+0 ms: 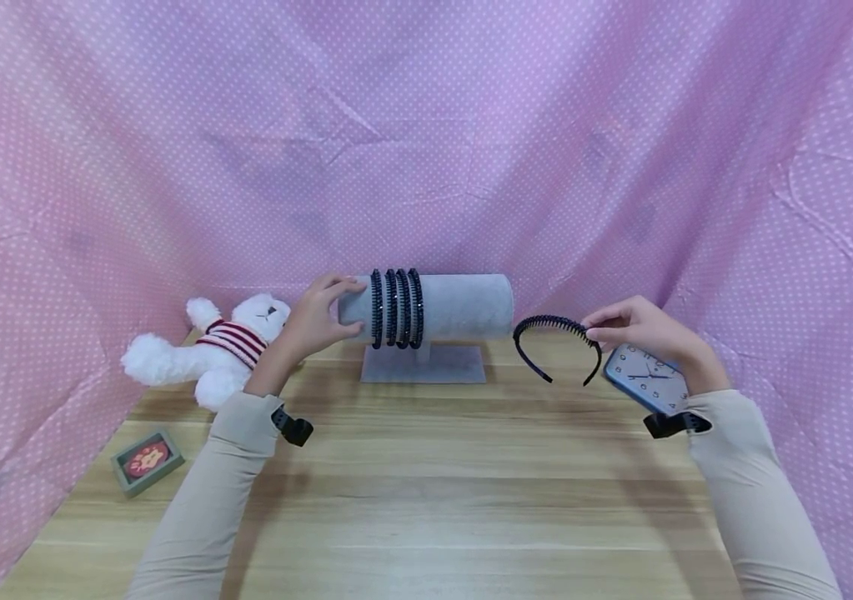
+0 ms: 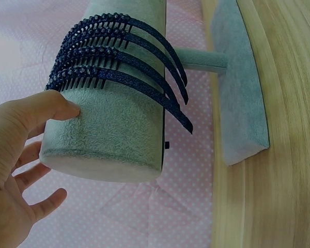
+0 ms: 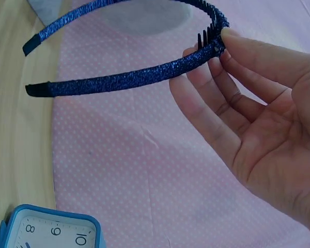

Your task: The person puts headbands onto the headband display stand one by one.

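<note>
A grey velvety headband stand (image 1: 467, 304) has a horizontal roll on a post and flat base. Several dark blue beaded, toothed headbands (image 1: 401, 308) sit side by side over the left half of its roll. My left hand (image 1: 312, 315) holds the roll's left end, the thumb touching the fabric beside the nearest headband; some fingers stick out past the end in the left wrist view. Off the roll's right end, my right hand (image 1: 639, 329) pinches another glittery blue headband (image 3: 119, 81) by one side between thumb and fingers. Its two tips point down in the head view.
A white plush toy (image 1: 231, 350) in a striped top lies left of the stand, partly behind my left arm. Nearer is a small green frame (image 1: 147, 461). A blue-rimmed clock (image 1: 644, 377) lies under my right hand. Pink dotted cloth (image 1: 426, 150) hangs around the wooden table (image 1: 471, 500).
</note>
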Demonstrator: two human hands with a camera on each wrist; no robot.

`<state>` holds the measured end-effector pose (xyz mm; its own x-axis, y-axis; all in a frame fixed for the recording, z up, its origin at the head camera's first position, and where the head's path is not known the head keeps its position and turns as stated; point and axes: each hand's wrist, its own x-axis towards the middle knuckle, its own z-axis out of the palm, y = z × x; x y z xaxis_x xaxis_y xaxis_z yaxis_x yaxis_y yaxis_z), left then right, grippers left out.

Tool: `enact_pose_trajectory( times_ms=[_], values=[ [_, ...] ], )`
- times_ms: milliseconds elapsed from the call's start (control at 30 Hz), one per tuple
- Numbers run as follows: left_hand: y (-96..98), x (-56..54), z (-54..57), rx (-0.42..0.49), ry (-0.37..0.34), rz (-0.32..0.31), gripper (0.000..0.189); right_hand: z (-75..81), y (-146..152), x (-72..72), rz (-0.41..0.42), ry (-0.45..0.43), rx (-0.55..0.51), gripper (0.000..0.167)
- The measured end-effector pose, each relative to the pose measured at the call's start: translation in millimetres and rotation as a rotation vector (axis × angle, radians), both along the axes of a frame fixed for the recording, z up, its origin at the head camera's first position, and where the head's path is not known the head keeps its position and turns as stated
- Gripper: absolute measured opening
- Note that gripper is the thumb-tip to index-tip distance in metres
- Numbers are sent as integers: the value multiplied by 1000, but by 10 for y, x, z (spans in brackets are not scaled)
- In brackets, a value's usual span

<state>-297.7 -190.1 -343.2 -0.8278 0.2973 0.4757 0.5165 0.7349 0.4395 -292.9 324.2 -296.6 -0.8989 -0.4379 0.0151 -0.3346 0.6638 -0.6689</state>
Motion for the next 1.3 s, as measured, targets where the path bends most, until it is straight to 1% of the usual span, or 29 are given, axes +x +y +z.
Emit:
enact_pose_trajectory(
  times_ms=[67,233,433,533,633,700,833,933,1033,1167,1300],
  values=[
    [-3,3,-3,1,0,2,59,17,25,-7,-24,10,6,35],
    [-6,7,-19,6,-12,2,60,27,51,-36,-51,5,-27,36],
    [-16,6,-40,10,-11,4,60,-41,21,-74,-60,7,-87,39],
    [-17,4,-45,11,-9,2,61,-76,-10,-84,-86,-5,-121,41],
    [-13,3,-48,12,-9,1,61,-103,-46,-88,-124,-27,-189,43],
    [-12,5,-48,13,-11,1,61,-128,-79,-93,-135,-36,-259,43],
    [-12,9,-45,19,-13,4,60,-188,-162,-101,-136,-19,-409,45],
    [-11,10,-42,22,-9,2,60,-223,-229,-100,-145,-11,-491,43],
    [-10,9,-40,22,-4,2,60,-243,-283,-94,-177,4,-508,43],
    [-9,3,-40,21,-2,4,60,-261,-343,-96,-233,35,-482,45],
    [-9,-7,-40,22,-3,4,61,-283,-408,-119,-257,43,-481,47]
  ],
)
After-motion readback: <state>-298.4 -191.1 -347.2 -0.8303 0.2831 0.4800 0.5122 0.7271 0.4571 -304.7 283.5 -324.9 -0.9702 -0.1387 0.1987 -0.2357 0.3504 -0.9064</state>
